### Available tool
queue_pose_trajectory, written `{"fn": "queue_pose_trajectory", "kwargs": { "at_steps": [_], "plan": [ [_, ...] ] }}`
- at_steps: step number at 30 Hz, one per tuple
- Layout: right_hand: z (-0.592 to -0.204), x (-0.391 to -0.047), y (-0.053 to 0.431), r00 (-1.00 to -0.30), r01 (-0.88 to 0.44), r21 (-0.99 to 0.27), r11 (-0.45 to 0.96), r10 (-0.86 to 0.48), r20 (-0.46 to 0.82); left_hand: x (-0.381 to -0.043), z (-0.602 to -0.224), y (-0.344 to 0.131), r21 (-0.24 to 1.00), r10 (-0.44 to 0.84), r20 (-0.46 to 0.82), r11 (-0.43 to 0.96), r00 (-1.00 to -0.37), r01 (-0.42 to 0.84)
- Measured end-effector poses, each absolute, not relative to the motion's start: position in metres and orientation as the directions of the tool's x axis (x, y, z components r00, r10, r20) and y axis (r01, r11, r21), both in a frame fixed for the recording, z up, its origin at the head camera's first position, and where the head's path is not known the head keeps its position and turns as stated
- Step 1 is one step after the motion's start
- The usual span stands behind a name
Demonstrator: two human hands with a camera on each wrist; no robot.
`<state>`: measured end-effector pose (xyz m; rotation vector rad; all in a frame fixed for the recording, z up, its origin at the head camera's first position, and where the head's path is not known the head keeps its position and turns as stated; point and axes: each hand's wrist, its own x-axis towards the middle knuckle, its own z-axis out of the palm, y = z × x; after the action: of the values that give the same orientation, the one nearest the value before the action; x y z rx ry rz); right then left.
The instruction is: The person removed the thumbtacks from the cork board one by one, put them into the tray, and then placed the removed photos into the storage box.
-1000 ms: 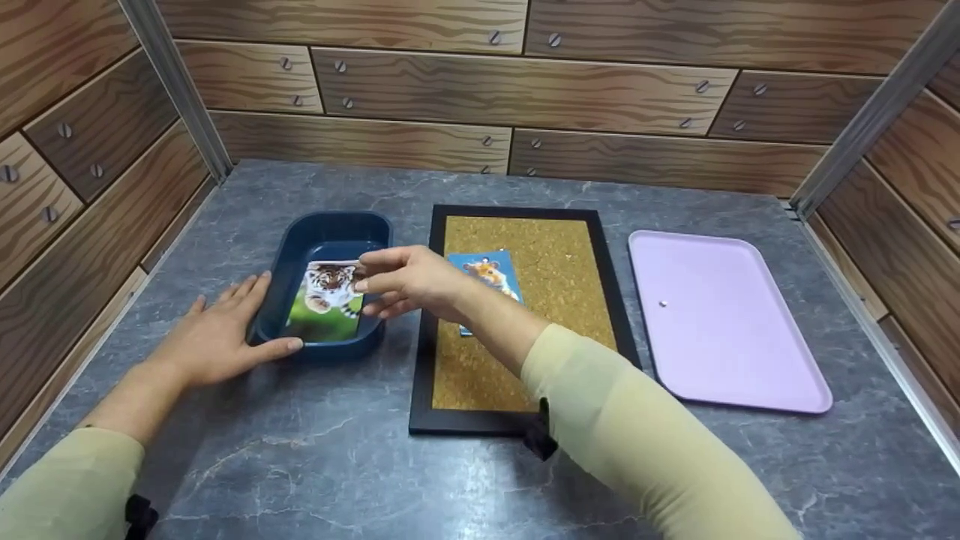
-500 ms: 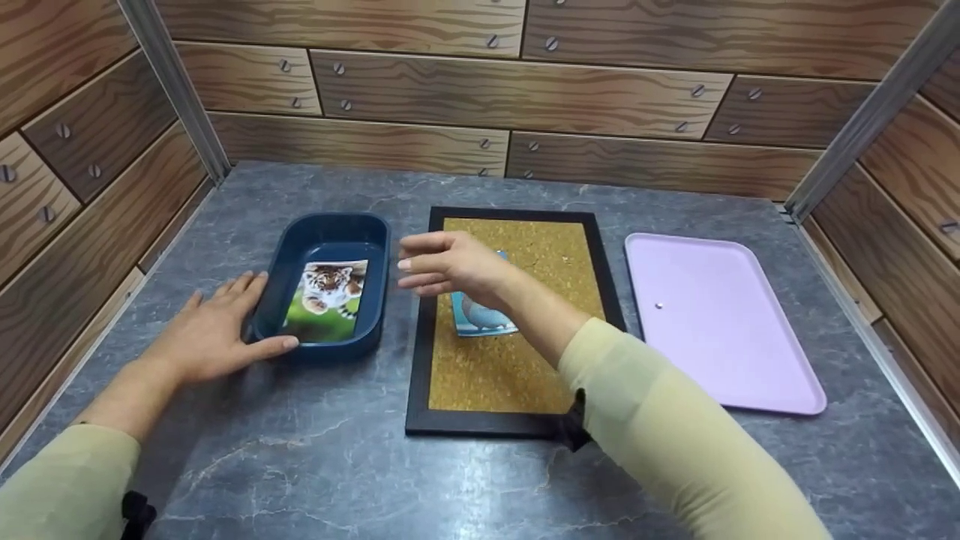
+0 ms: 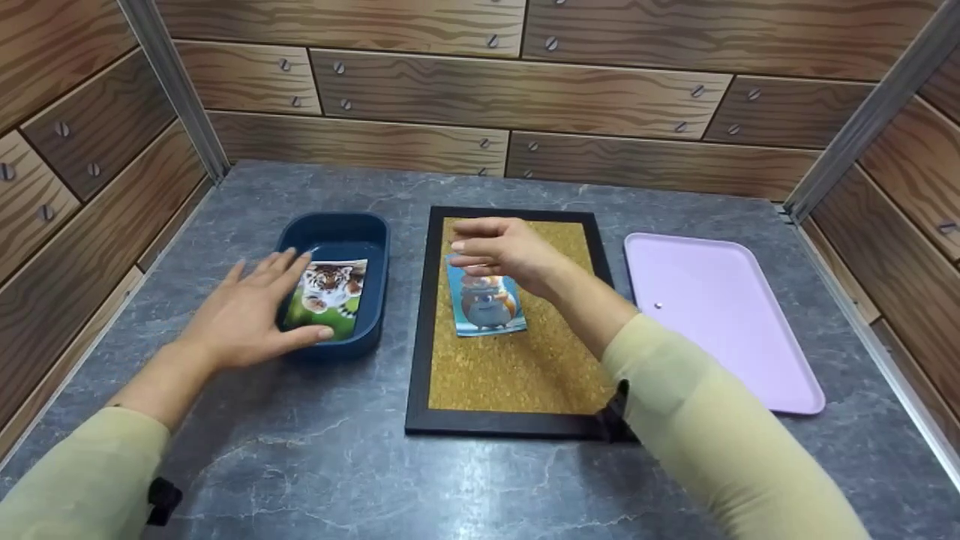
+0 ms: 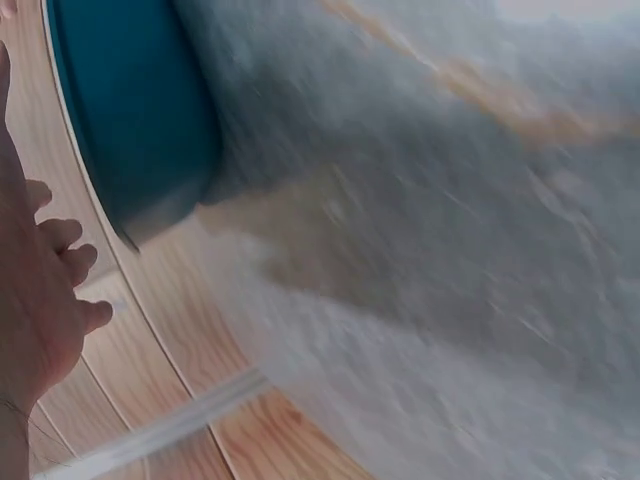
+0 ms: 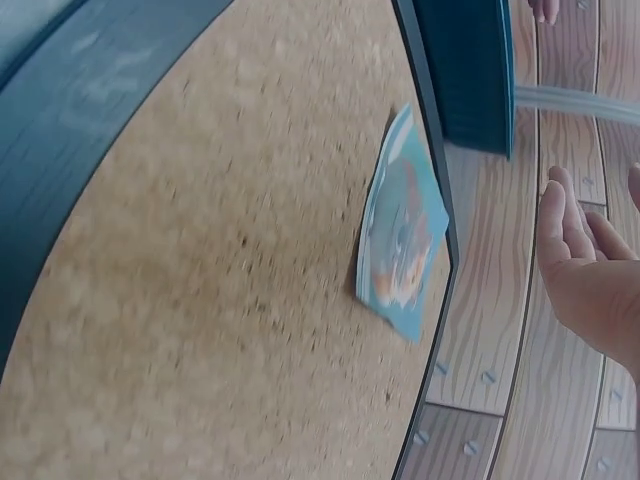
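Cork filled your board (image 3: 491, 379), the blue bin (image 3: 360, 346) at its nine o'clock. Your left hand (image 3: 244, 315) spread over the bin's eight-o'clock side, contact unclear; your right hand (image 3: 510, 249), fingers straight, nothing visibly held, hovered over the blue picture card (image 3: 489, 311) at the board's ten o'clock. A low sweep might have skewed the card.

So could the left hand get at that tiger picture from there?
Probably yes: the left hand is right beside the blue tub, seemingly holding nothing, and no lid covers the tiger picture lying inside.
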<state>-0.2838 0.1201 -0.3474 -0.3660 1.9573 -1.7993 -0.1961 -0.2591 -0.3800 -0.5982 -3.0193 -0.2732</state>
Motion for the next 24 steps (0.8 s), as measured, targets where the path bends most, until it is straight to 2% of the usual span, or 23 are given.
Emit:
{"fn": "queue_pose_trajectory", "kwargs": {
  "at_steps": [11,24],
  "plan": [
    [-0.343,-0.287,0.143,-0.901,0.048,-0.993,0.111,-0.423,-0.09,-0.205,-0.375,-0.198,0.102,0.513,0.15,0.842,-0.845,0.529],
    [-0.352,-0.303,0.168,-0.918,-0.174,-0.964,0.199,-0.387,0.085,-0.206,-0.387,-0.133,0.055,0.653,0.13,0.746,-0.746,0.663]
  ]
}}
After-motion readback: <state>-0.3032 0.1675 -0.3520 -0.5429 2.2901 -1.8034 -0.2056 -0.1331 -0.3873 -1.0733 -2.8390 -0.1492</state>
